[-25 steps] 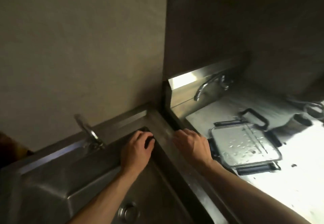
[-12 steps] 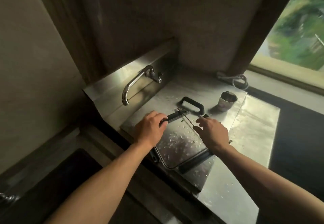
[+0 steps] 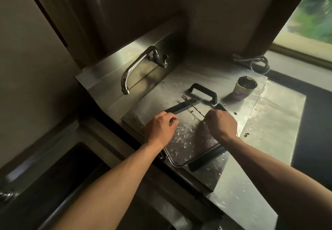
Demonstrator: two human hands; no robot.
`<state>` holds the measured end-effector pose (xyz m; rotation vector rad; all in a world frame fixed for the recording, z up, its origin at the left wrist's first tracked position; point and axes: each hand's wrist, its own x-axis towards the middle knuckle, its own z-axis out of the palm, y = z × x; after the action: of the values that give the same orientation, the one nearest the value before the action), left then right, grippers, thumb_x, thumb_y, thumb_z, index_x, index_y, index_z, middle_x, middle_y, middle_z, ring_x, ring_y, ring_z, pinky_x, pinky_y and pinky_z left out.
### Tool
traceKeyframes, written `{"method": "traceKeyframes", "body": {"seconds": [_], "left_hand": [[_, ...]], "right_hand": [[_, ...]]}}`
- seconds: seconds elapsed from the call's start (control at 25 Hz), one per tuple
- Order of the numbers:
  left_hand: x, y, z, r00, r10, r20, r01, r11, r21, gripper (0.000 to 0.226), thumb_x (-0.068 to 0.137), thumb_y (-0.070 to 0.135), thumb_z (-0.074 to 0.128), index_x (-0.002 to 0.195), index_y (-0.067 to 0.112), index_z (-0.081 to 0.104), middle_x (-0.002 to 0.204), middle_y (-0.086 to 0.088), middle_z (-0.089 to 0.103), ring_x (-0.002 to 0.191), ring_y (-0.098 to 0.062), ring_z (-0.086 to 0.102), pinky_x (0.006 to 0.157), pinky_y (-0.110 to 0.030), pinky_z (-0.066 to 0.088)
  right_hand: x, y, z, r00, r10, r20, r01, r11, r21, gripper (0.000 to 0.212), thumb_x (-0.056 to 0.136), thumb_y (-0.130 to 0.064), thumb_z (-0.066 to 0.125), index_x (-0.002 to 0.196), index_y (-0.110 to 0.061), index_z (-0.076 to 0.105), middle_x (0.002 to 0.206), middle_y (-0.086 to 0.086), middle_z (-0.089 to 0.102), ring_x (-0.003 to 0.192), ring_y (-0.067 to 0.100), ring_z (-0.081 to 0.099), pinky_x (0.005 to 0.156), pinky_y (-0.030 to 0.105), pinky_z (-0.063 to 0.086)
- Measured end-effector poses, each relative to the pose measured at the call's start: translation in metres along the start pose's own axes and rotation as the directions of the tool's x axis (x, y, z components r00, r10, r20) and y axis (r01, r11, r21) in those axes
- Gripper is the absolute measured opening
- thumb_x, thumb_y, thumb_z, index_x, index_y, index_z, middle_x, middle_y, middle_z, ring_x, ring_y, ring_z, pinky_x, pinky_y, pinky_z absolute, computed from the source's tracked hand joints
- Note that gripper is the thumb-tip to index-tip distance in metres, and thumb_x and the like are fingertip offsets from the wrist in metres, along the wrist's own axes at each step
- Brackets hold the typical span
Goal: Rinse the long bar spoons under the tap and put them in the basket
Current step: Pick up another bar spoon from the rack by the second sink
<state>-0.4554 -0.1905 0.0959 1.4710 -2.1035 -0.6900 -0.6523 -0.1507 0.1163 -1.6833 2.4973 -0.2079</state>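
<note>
A long bar spoon (image 3: 195, 109) with a twisted stem and a small fork end lies slanted over the far part of the basket (image 3: 177, 165), a flat wire-framed tray with black handles on the steel counter. My right hand (image 3: 221, 126) grips the spoon's stem in a fist, and the lower part of the spoon is hidden inside it. My left hand (image 3: 159, 130) hovers over the basket's left side with fingers loosely curled and nothing seen in them. The curved chrome tap (image 3: 133, 68) stands at the back left, with no water running.
A paper cup (image 3: 244, 88) with dark contents stands at the back right of the counter. A coiled metal hose (image 3: 258, 62) lies by the window ledge. A dark sink (image 3: 71, 166) sits lower left. Water drops and dark crumbs dot the steel.
The camera swung right from the dark sink to this counter. My right hand closed round the spoon's stem. My left hand came off the basket's black bar.
</note>
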Motion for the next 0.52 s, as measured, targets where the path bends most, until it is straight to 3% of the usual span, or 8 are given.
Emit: {"method": "traceKeyframes", "body": {"seconds": [0.12, 0.24, 0.36, 0.52], "left_hand": [[0.000, 0.005, -0.016, 0.999, -0.016, -0.045, 0.014, 0.999, -0.045, 0.011, 0.085, 0.031, 0.066, 0.092, 0.024, 0.071, 0.090, 0.001, 0.068, 0.078, -0.021, 0.063, 0.068, -0.036, 0.055], [-0.014, 0.008, -0.042, 0.991, 0.058, -0.117, -0.058, 0.998, 0.000, 0.017, 0.086, 0.026, 0.067, 0.103, 0.022, 0.070, 0.094, 0.002, 0.067, 0.084, -0.019, 0.061, 0.071, -0.035, 0.053], [-0.043, -0.006, -0.078, 0.957, 0.151, -0.248, -0.091, 0.967, 0.239, 0.021, 0.083, 0.016, 0.066, 0.102, 0.024, 0.069, 0.092, 0.004, 0.066, 0.087, -0.019, 0.058, 0.068, -0.032, 0.049], [-0.101, -0.055, -0.132, 0.956, 0.023, -0.293, 0.094, 0.921, 0.379, 0.017, 0.082, 0.012, 0.064, 0.095, 0.022, 0.069, 0.094, 0.004, 0.065, 0.091, -0.019, 0.057, 0.072, -0.031, 0.047]], "right_hand": [[-0.010, -0.026, -0.014, 0.994, -0.076, -0.082, 0.086, 0.989, 0.122, 0.013, 0.090, -0.021, 0.062, 0.088, -0.020, 0.075, 0.087, 0.003, 0.075, 0.075, 0.027, 0.068, 0.065, 0.035, 0.055], [-0.025, -0.073, -0.024, 0.954, -0.282, -0.100, 0.295, 0.943, 0.156, 0.010, 0.089, -0.024, 0.065, 0.091, -0.025, 0.075, 0.087, -0.003, 0.074, 0.072, 0.021, 0.066, 0.059, 0.030, 0.051], [-0.037, -0.125, -0.028, 0.862, -0.506, -0.022, 0.506, 0.859, 0.077, 0.016, 0.092, -0.034, 0.060, 0.096, -0.024, 0.072, 0.086, -0.003, 0.070, 0.073, 0.021, 0.066, 0.054, 0.027, 0.039], [-0.069, -0.198, -0.020, 0.702, -0.709, 0.066, 0.702, 0.705, 0.106, 0.021, 0.093, -0.040, 0.053, 0.100, -0.025, 0.067, 0.092, 0.001, 0.067, 0.084, 0.025, 0.067, 0.061, 0.035, 0.050]]}}
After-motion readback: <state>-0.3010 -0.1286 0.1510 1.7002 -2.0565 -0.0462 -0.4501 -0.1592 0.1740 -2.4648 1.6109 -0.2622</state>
